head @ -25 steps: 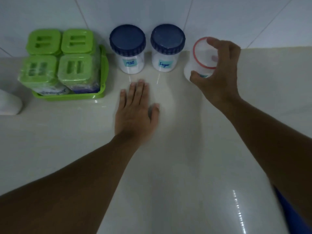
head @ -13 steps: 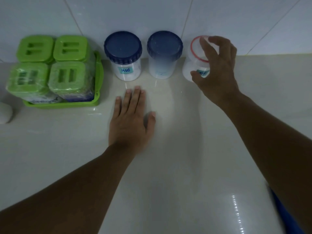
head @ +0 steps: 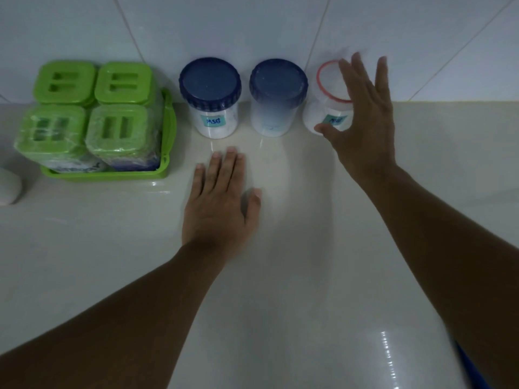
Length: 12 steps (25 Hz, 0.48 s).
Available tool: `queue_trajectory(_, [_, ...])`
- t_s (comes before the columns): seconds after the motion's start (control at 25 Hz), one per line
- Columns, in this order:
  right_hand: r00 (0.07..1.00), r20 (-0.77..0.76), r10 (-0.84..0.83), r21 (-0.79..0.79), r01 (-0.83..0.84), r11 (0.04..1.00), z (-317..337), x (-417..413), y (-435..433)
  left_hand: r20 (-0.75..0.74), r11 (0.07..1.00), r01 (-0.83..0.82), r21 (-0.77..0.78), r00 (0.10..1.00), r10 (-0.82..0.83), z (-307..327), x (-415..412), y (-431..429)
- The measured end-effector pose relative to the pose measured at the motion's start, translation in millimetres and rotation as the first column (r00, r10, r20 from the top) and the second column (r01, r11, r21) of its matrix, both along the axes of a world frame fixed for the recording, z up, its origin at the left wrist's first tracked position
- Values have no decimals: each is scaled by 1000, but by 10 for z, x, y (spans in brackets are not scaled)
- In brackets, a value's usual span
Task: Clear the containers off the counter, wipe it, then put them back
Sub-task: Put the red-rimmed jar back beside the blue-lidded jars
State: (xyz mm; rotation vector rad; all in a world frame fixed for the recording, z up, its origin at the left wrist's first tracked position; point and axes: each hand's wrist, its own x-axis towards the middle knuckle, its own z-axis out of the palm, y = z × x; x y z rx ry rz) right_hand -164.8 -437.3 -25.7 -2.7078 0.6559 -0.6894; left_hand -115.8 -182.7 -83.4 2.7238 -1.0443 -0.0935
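I read three jars in a row at the back edge of the bench [head: 295, 276]: the blue-lidded MSG jar [head: 210, 91], a second blue-lidded jar [head: 276, 94] just beside it, and the red-rimmed clear jar [head: 323, 110] at the right end. The right hand [head: 365, 127] covers the red-rimmed jar's right side, grip wide, fingers straight and spread; I cannot confirm contact. The left hand [head: 219, 209] lies flat on the bench in front of the MSG jar, grip wide, holding nothing; the green tray [head: 167, 153] of four green-lidded containers [head: 118, 130] sits toward the back left.
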Motion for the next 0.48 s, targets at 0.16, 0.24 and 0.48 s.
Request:
queue_trajectory(0.16, [994, 59, 90, -32, -89, 996, -49, -218, 372, -26, 1000, 14, 25, 1000, -13, 25, 17, 11])
queue_trajectory(0.24, [990, 51, 129, 4, -129, 992, -63, -330, 607, -97, 999, 43, 5, 994, -43, 62, 47, 16])
queue_trajectory(0.48, [974, 59, 219, 171, -226, 959, -87, -463, 1374, -244, 969, 74, -234, 961, -132, 241, 46, 721])
